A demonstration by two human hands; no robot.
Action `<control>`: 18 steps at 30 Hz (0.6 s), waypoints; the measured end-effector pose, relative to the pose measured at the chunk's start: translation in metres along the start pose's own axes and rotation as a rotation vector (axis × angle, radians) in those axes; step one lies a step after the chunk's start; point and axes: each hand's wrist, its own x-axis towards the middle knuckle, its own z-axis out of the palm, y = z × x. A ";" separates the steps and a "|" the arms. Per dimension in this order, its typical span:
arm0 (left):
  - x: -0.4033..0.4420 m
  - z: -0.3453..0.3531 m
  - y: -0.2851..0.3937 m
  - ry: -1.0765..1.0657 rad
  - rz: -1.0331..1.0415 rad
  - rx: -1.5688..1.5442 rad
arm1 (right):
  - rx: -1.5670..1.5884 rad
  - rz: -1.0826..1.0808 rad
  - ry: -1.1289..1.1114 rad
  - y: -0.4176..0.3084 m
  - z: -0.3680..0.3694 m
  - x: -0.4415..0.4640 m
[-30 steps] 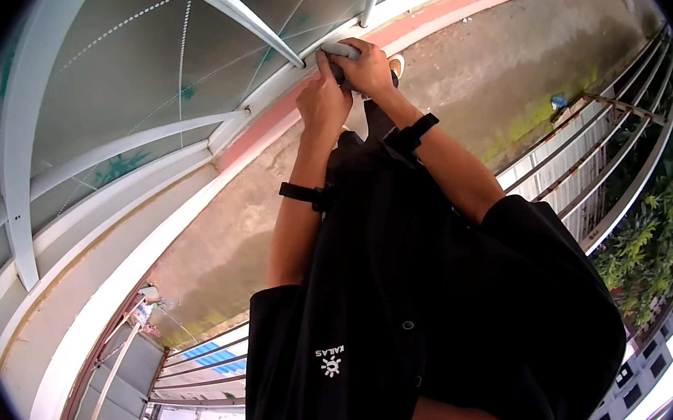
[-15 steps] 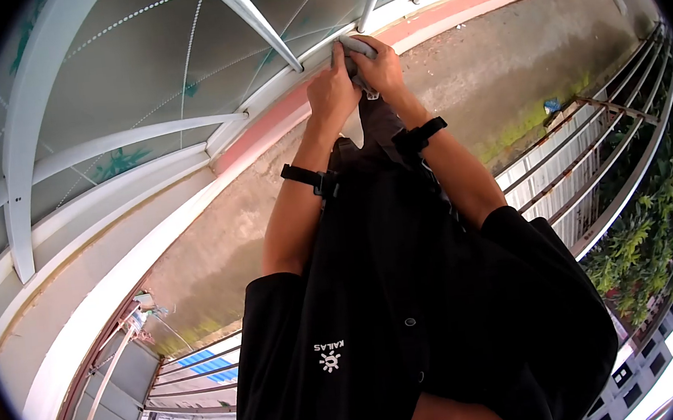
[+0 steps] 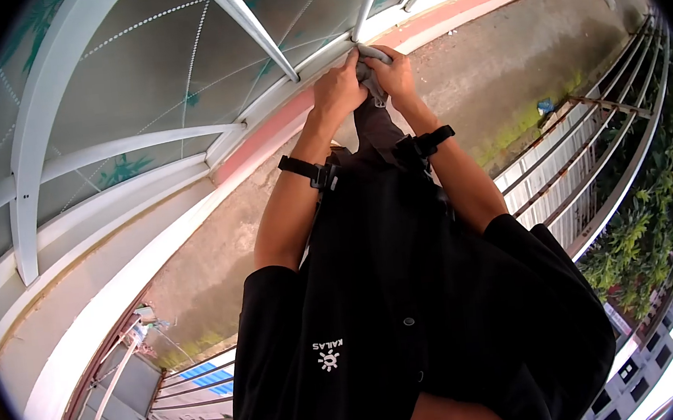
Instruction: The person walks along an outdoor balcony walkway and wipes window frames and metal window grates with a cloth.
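A grey cloth (image 3: 374, 54) is bunched between my two hands, beside the foot of a white window bar. My left hand (image 3: 338, 88) is closed on its left side, with the fingers bent inward. From the right, my right hand (image 3: 396, 76) grips the cloth, thumb toward the other hand. A loose end of the cloth hangs below the hands, over my dark trouser leg (image 3: 376, 128). Each wrist has a black strap around it. The fingertips are partly hidden by the cloth.
White window bars (image 3: 250, 28) stand before patterned glass at upper left. Below them runs a ledge with a pink band (image 3: 246, 154). A rusty metal railing (image 3: 602, 152) borders the concrete floor (image 3: 493, 73) at right, with green leaves (image 3: 640, 245) beyond it.
Both hands have shifted a little to the right and down in view, carrying the cloth. My left fist has turned slightly, and both hands still hold the cloth.
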 end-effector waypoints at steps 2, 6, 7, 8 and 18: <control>-0.008 0.002 0.000 0.002 0.114 -0.024 | 0.044 0.012 -0.025 -0.014 -0.018 -0.015; -0.034 -0.005 -0.002 -0.039 0.064 -0.220 | 0.175 0.127 -0.170 -0.020 -0.037 -0.033; -0.039 -0.004 -0.003 -0.040 0.064 -0.220 | 0.175 0.128 -0.169 -0.023 -0.037 -0.037; -0.044 -0.002 -0.003 0.139 0.107 -0.202 | 0.207 0.148 -0.161 -0.027 -0.037 -0.040; -0.063 -0.010 -0.005 0.274 0.004 -0.785 | 0.292 0.084 -0.372 -0.034 -0.014 -0.062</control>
